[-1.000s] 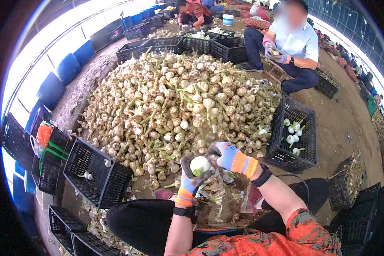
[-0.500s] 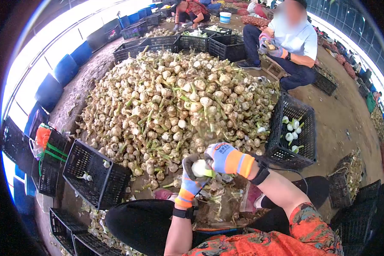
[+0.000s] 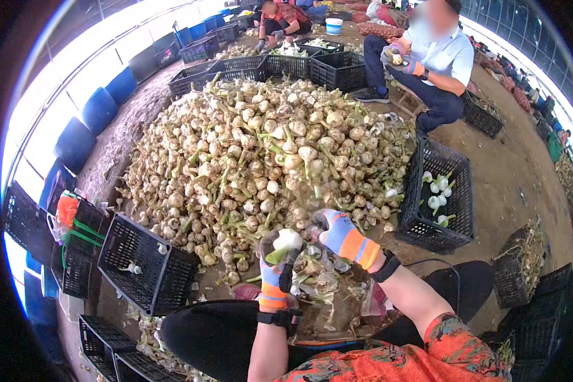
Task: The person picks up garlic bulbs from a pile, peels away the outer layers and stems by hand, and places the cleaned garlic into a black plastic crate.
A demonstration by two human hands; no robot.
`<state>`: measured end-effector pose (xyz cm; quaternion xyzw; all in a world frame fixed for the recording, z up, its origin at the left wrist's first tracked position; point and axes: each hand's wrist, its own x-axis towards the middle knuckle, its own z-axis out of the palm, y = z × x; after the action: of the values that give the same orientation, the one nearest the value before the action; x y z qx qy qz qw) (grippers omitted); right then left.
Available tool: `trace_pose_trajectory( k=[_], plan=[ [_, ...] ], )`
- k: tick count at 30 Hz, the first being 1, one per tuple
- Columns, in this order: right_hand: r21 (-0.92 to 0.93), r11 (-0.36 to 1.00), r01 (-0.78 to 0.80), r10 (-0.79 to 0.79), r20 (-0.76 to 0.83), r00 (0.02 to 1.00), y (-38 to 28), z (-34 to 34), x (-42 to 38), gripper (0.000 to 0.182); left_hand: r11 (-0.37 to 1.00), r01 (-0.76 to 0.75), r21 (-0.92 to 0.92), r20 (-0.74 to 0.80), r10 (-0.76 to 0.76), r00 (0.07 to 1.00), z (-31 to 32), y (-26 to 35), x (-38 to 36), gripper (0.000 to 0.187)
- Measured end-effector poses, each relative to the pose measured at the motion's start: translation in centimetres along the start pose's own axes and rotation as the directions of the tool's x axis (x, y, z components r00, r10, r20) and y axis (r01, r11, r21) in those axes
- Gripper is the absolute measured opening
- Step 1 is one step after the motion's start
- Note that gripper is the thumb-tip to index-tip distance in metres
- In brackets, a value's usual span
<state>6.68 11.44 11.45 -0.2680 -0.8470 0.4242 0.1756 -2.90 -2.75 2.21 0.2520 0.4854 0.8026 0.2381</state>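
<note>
A white garlic bulb (image 3: 288, 240) with a short green stem sits in my gloved left hand (image 3: 276, 262), whose fingers are wrapped round it. To its right is my gloved right hand (image 3: 342, 237), apart from the bulb with its fingers curled in. Whatever those fingers may pinch is too blurred to name. Beyond both hands rises a large heap of unpeeled garlic (image 3: 248, 153). Loose garlic skins (image 3: 318, 277) lie on the ground below my hands, between my legs.
A black crate (image 3: 434, 232) at right holds several white bulbs; another black crate (image 3: 130, 286) at left holds a few. More crates (image 3: 293, 65) line the heap's far side. A co-worker (image 3: 436, 57) sits at upper right, another person (image 3: 283, 22) farther back.
My hands have come apart. The left has moved slightly left with the garlic bulb, its stem now turned toward the lower left; the right has let go of the bulb.
</note>
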Motion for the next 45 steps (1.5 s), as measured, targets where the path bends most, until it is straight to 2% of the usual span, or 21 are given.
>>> trace_pose_trajectory(
  k=[1, 3, 4, 5, 7, 9, 11, 16, 20, 23, 25, 27, 29, 31, 35, 37, 39, 41, 43, 44, 45],
  plan=[
    [0.001, 1.000, -0.001, 0.001, -0.001, 1.000, 0.7, 0.4, 0.2, 0.024, 1.000, 0.001, 0.001, 0.001, -0.001, 1.000, 0.0, 0.1, 0.0, 0.044],
    [0.104, 0.987, 0.121, -0.135, 0.135, 0.982, 2.6, 1.4, 0.8, 0.023, 0.949, 0.134, -0.285, 0.030, -0.131, 0.991, 0.3, 0.5, -0.1, 0.053],
    [0.142, 0.988, 0.062, -0.086, 0.170, 0.982, 1.1, 0.9, 0.5, 0.025, 0.849, 0.179, -0.497, 0.245, -0.060, 0.968, -0.3, 0.5, 0.2, 0.047],
    [0.144, 0.987, 0.069, -0.094, 0.169, 0.981, 0.0, 0.1, 0.0, 0.025, 0.852, 0.173, -0.495, 0.245, -0.055, 0.968, -0.3, -0.1, 0.1, 0.047],
    [-0.191, 0.978, 0.078, -0.035, 0.221, 0.975, -1.4, -0.9, 0.5, 0.026, 0.988, 0.018, 0.152, 0.098, -0.033, 0.995, -0.4, -0.7, 0.2, 0.058],
    [-0.270, 0.960, 0.069, 0.011, 0.285, 0.958, 0.1, -0.4, 1.5, 0.024, 0.950, -0.187, 0.249, 0.144, 0.154, 0.977, 0.8, 1.2, 0.1, 0.057],
    [-0.239, 0.957, 0.164, -0.086, 0.308, 0.947, 0.5, 0.0, 1.7, 0.020, 0.831, -0.267, 0.488, 0.177, 0.205, 0.963, 0.5, 1.2, -0.1, 0.052],
    [-0.420, 0.889, 0.184, -0.006, 0.391, 0.920, 1.0, 1.3, 1.9, 0.031, 0.880, -0.215, 0.424, 0.148, 0.167, 0.975, 0.4, 0.1, -0.4, 0.048],
    [-0.473, 0.864, 0.173, -0.017, 0.316, 0.949, 1.8, 2.1, 0.8, 0.033, 0.942, -0.122, 0.312, 0.193, 0.062, 0.979, -0.6, -2.0, -0.5, 0.057],
    [-0.373, 0.926, 0.064, 0.002, 0.173, 0.985, 2.3, 1.7, 0.3, 0.051, 0.962, -0.068, 0.266, 0.229, 0.006, 0.973, -0.3, -1.9, -0.3, 0.056],
    [-0.375, 0.926, -0.049, 0.136, 0.209, 0.968, 2.5, 1.6, 0.1, 0.057, 0.992, 0.050, -0.116, 0.090, -0.040, 0.995, 0.7, -1.6, -0.5, 0.050],
    [-0.384, 0.923, 0.024, 0.004, 0.073, 0.997, 4.0, 2.4, -0.3, 0.055, 0.996, 0.003, -0.087, 0.081, 0.004, 0.997, 0.0, -2.6, -0.3, 0.045],
    [-0.347, 0.937, 0.027, -0.011, 0.048, 0.999, 3.8, 2.6, -0.4, 0.053, 0.977, -0.001, 0.213, 0.041, -0.008, 0.999, -0.5, -2.7, -0.6, 0.041],
    [-0.316, 0.949, 0.020, -0.015, 0.020, 1.000, 3.4, 2.9, -0.1, 0.052, 0.999, 0.041, -0.013, -0.040, -0.041, 0.998, -0.7, -3.0, -0.7, 0.035],
    [-0.273, 0.962, 0.005, -0.008, -0.011, 1.000, 3.3, 2.2, 0.5, 0.040, 0.908, 0.270, -0.321, -0.167, -0.335, 0.927, -0.2, -0.7, -0.8, 0.031],
    [-0.307, 0.952, 0.015, -0.011, 0.014, 1.000, 3.2, 1.8, 0.7, 0.037, 0.899, 0.266, -0.349, -0.120, -0.324, 0.938, -0.1, 0.1, -0.8, 0.031],
    [-0.303, 0.953, -0.021, -0.030, -0.164, 0.986, 4.6, 2.6, 0.5, 0.034, 0.896, 0.236, -0.375, -0.136, -0.305, 0.943, -0.5, 0.4, -0.9, 0.031],
    [-0.278, 0.959, -0.058, 0.005, -0.187, 0.982, 4.7, 2.3, 0.8, 0.035, 0.831, 0.130, -0.540, -0.151, -0.248, 0.957, -0.1, 0.6, -0.5, 0.028],
    [-0.259, 0.938, -0.229, 0.234, -0.014, 0.972, 4.4, 1.9, 0.7, 0.036, 0.920, 0.114, -0.375, -0.131, -0.174, 0.976, -0.9, 0.2, -0.2, 0.028],
    [-0.116, 0.966, -0.231, 0.233, 0.005, 0.972, 4.0, 1.9, 0.3, 0.036, 0.782, 0.106, -0.614, -0.154, -0.250, 0.956, -0.7, -0.2, 0.1, 0.029],
    [-0.118, 0.964, -0.237, 0.239, 0.003, 0.971, 5.0, 2.8, 0.3, 0.036, 0.779, 0.111, -0.616, -0.151, -0.256, 0.955, -0.6, -0.1, 0.1, 0.029]
  ],
)
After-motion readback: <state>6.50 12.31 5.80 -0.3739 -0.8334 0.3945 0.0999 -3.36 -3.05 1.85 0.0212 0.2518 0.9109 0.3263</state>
